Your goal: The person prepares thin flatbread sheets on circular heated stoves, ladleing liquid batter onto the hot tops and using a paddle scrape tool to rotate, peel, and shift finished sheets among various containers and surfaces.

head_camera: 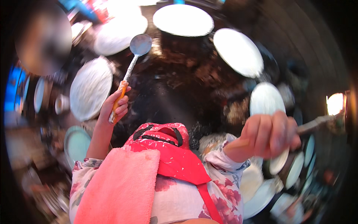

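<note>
My left hand (120, 107) grips the orange handle of a metal ladle (140, 44), whose round bowl points up and away from me. White residue coats the ladle's shaft. On the right, my right hand (270, 137) is raised and closed around a long thin utensil (316, 124), blurred by motion, with its shaft reaching towards the right rim. I cannot tell what its far end is. Beside my left hand is a large round white disc (91, 88) with a rough surface. Behind my right hand shows a smaller white disc (267, 99), partly covered by the fingers.
More round white discs (183, 20) (238, 52) curve around a dark, stained middle area (167, 95). A teal round plate-like thing (77, 145) lies at left. A bright lamp (334, 104) glows at far right. I wear a spattered red apron (179, 165) and a pink towel (120, 190).
</note>
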Demonstrator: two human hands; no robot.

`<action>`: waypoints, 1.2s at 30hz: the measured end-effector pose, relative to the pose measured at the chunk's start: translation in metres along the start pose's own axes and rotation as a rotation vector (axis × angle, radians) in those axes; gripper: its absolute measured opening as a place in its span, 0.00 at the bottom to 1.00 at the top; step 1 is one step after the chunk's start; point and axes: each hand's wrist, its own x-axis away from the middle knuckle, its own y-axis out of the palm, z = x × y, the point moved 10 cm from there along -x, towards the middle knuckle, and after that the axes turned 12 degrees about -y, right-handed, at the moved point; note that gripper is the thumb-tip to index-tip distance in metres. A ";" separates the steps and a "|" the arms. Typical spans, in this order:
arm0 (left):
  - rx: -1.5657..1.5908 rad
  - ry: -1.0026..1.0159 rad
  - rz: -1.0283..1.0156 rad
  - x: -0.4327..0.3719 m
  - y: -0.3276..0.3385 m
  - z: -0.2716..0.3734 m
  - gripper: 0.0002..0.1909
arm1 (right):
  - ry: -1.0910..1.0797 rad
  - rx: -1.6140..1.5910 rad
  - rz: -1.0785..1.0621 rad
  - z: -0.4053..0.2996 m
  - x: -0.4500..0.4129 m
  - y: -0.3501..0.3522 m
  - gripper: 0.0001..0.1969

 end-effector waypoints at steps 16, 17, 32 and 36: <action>0.356 0.845 0.597 0.277 -0.077 -0.072 0.14 | 0.481 -1.137 -0.653 0.108 -0.064 0.234 0.17; 0.376 0.871 0.589 0.282 -0.077 -0.075 0.14 | 0.484 -1.155 -0.673 0.104 -0.066 0.241 0.17; 0.416 0.999 0.516 0.353 -0.092 -0.090 0.14 | 0.546 -1.239 -0.822 0.092 -0.047 0.351 0.16; 0.425 1.043 0.495 0.366 -0.105 -0.096 0.14 | 0.452 -1.270 -0.822 0.080 -0.048 0.354 0.17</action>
